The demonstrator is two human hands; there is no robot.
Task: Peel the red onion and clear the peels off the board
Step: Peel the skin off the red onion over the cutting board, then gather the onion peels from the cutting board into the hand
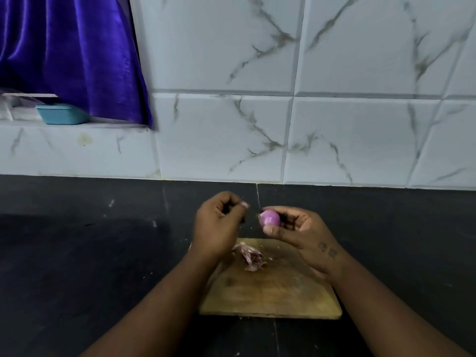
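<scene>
Red onion: small, round, glossy pink-purple, outer skin largely off; being held in the air above the far edge of the board, pinched between thumb and fingers of the right hand. Left hand: curling closed just at the onion's 9 o'clock, blurred; whether it is pinching a scrap, cannot tell. Peels: pale papery pile lying on the wooden board, toward its 11 o'clock. Board sitting on the dark tabletop.

Peels on board; onion above, behind.
</scene>
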